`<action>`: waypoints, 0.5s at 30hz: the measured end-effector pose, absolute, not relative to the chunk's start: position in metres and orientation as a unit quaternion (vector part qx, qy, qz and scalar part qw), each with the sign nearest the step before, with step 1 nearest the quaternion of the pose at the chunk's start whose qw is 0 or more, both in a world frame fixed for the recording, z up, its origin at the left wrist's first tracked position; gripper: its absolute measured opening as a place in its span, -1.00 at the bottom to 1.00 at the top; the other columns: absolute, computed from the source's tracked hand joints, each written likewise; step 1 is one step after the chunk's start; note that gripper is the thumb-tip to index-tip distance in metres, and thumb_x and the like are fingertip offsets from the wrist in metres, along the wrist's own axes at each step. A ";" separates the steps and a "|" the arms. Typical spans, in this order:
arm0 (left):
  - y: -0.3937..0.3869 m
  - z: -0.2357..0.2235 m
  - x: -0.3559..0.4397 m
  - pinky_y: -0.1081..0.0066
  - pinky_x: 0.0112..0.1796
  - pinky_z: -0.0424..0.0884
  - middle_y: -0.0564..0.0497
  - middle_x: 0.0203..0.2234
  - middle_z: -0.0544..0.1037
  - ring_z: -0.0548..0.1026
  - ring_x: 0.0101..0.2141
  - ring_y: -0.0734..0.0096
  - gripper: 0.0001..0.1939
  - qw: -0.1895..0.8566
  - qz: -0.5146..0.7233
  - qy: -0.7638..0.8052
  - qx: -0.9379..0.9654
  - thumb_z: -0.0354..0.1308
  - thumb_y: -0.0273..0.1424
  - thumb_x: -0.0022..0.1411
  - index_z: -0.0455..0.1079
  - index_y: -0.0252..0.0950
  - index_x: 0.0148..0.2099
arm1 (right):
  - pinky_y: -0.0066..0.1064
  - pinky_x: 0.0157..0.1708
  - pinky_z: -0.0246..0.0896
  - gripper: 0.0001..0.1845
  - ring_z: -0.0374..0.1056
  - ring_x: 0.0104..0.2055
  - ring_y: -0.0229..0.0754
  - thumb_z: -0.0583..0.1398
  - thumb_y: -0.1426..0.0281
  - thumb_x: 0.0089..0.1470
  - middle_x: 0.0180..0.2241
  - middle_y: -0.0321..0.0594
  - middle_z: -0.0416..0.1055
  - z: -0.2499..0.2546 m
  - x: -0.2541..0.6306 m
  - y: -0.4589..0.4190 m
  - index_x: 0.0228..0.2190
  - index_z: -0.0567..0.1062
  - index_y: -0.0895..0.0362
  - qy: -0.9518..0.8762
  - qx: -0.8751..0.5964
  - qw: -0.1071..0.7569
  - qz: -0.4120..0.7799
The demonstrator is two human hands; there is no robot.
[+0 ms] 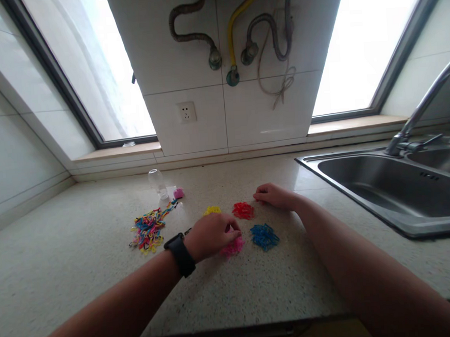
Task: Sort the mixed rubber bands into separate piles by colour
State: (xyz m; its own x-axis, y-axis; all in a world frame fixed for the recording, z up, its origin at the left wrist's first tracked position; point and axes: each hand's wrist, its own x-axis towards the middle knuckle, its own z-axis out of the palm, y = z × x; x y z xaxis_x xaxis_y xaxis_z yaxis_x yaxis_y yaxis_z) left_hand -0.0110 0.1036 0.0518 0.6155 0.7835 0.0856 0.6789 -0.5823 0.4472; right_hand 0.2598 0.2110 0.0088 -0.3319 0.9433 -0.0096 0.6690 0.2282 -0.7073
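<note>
Left hand [214,234] bunched over the pink pile [234,247], right hand [274,196] curled beside the red pile [243,210], grips unclear, apparently sorting; continuing would need the mixed pile [149,230], left.

The left grip [213,234] hides part of the pink pile [234,246] and the near edge of the yellow pile [212,209]; any piece pinched there is too small to tell. Something dark [188,231], perhaps another pile, is mostly hidden behind the wrist. The right edge cuts off the sink [438,225] and faucet [430,95].
</note>
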 end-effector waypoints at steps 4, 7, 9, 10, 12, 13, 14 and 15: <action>0.103 0.044 -0.011 0.42 -0.40 0.24 0.00 -0.45 0.55 0.44 -0.44 0.40 -0.76 0.173 0.130 0.424 0.879 0.15 -0.23 0.26 0.58 -0.24 -0.19 | -0.44 -0.52 0.03 -0.64 0.17 -0.55 -0.31 0.17 0.12 0.07 -0.55 -0.27 0.40 0.010 0.259 0.210 -0.45 0.50 0.18 -0.754 -0.534 0.218 0.314; 0.099 0.043 -0.012 0.40 -0.37 0.26 0.00 -0.44 0.56 0.46 -0.42 0.37 -0.76 0.157 0.129 0.425 0.882 0.15 -0.23 0.27 0.57 -0.23 -0.18 | -0.44 -0.52 0.02 -0.65 0.16 -0.56 -0.31 0.18 0.13 0.07 -0.56 -0.28 0.38 0.012 0.258 0.208 -0.46 0.50 0.18 -0.751 -0.539 0.214 0.315; 0.096 0.045 -0.012 0.36 -0.33 0.28 -0.01 -0.41 0.57 0.47 -0.38 0.34 -0.76 0.145 0.130 0.422 0.885 0.13 -0.25 0.29 0.57 -0.22 -0.17 | -0.44 -0.52 0.02 -0.66 0.16 -0.56 -0.31 0.18 0.14 0.06 -0.57 -0.28 0.38 0.014 0.257 0.208 -0.47 0.49 0.18 -0.749 -0.542 0.213 0.316; 0.094 0.046 -0.013 0.34 -0.30 0.29 -0.01 -0.39 0.58 0.48 -0.36 0.32 -0.76 0.139 0.131 0.420 0.887 0.11 -0.26 0.30 0.57 -0.21 -0.17 | -0.44 -0.52 0.02 -0.66 0.16 -0.56 -0.31 0.18 0.14 0.06 -0.57 -0.28 0.38 0.014 0.257 0.207 -0.48 0.49 0.18 -0.749 -0.542 0.214 0.316; 0.089 0.049 -0.015 0.31 -0.26 0.31 -0.02 -0.34 0.60 0.49 -0.30 0.29 -0.76 0.129 0.133 0.416 0.890 0.08 -0.29 0.33 0.57 -0.20 -0.15 | -0.43 -0.52 0.02 -0.66 0.17 -0.56 -0.30 0.18 0.14 0.06 -0.56 -0.28 0.39 0.014 0.257 0.208 -0.48 0.49 0.18 -0.750 -0.541 0.213 0.315; 0.087 0.051 -0.017 0.29 -0.23 0.31 -0.03 -0.32 0.60 0.50 -0.28 0.27 -0.76 0.125 0.134 0.413 0.892 0.07 -0.30 0.34 0.57 -0.21 -0.14 | -0.43 -0.52 0.02 -0.66 0.18 -0.55 -0.30 0.18 0.14 0.06 -0.56 -0.27 0.39 0.013 0.257 0.208 -0.48 0.49 0.18 -0.752 -0.540 0.211 0.313; 0.084 0.052 -0.018 0.28 -0.20 0.32 -0.03 -0.30 0.60 0.50 -0.25 0.26 -0.76 0.121 0.136 0.412 0.893 0.06 -0.32 0.34 0.56 -0.21 -0.12 | -0.43 -0.52 0.03 -0.66 0.18 -0.55 -0.30 0.18 0.14 0.06 -0.56 -0.27 0.39 0.013 0.257 0.209 -0.49 0.49 0.18 -0.753 -0.540 0.209 0.312; 0.080 0.053 -0.020 0.27 -0.18 0.32 -0.03 -0.27 0.60 0.49 -0.22 0.26 -0.76 0.118 0.140 0.411 0.893 0.06 -0.33 0.35 0.55 -0.21 -0.10 | -0.43 -0.52 0.03 -0.66 0.18 -0.55 -0.30 0.18 0.14 0.06 -0.56 -0.27 0.40 0.013 0.258 0.209 -0.49 0.49 0.18 -0.754 -0.540 0.207 0.310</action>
